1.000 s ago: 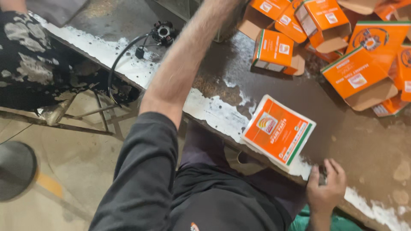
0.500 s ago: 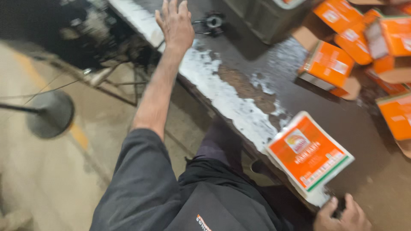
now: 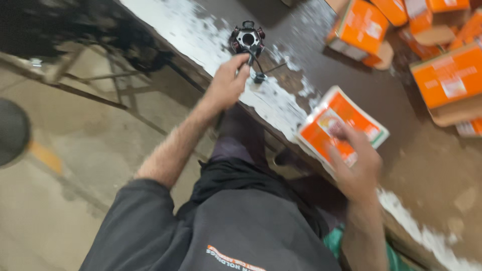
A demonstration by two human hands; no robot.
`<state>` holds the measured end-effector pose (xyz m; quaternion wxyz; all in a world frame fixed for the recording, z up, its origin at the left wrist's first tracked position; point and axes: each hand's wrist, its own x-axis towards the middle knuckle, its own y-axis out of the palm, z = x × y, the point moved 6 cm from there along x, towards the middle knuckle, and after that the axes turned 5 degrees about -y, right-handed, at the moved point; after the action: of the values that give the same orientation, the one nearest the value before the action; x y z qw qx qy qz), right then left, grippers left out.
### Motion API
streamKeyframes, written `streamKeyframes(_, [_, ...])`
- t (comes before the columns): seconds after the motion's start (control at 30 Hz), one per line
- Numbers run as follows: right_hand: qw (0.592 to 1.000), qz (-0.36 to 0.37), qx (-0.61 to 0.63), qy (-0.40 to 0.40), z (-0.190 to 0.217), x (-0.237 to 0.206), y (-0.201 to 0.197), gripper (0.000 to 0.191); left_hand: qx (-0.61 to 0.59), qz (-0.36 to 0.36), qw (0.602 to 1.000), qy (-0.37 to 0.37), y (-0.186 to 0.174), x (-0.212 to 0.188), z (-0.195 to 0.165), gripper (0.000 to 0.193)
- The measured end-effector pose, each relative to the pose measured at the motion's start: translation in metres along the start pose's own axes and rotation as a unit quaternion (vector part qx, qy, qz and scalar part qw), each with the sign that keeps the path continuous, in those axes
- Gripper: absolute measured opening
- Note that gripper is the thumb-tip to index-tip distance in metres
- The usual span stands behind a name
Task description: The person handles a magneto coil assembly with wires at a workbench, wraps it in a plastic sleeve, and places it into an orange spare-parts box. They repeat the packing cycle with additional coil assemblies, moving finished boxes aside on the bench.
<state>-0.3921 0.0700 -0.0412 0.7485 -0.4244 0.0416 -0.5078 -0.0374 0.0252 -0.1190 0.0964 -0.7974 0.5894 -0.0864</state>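
L hand (image 3: pixel 227 85): I see it at desk (image 3: pixel 427 165) near edge, fingers pinched on wire lead of round black coil part (image 3: pixel 247 39). Part lies on desk just beyond fingertips, up-right of hand; lead runs from part back to hand. R hand (image 3: pixel 357 165): fingers spread, clamped on flat orange box (image 3: pixel 329 128), long axis diagonal, at desk edge. L hand nearer part. More orange boxes (image 3: pixel 359 30) far side.
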Motion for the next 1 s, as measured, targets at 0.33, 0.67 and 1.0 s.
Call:
streamKeyframes(0.33, [0.981, 0.113, -0.16, 0.004, 0.019, 0.107, 0.13, 0.049, -0.282, 0.006, 0.955, -0.09, 0.06, -0.067, 0.02, 0.043])
streamKeyframes(0.67, [0.99, 0.005, 0.124, 0.059, 0.029, 0.13, 0.088, 0.031, -0.51, 0.036, 0.851, -0.116, 0.069, -0.075, 0.027, 0.047])
streamKeyframes(1.0, [0.988, 0.054, 0.056, -0.13, 0.114, 0.103, 0.035, 0.04, -0.614, 0.052, 0.774, -0.143, 0.095, -0.103, 0.021, 0.036])
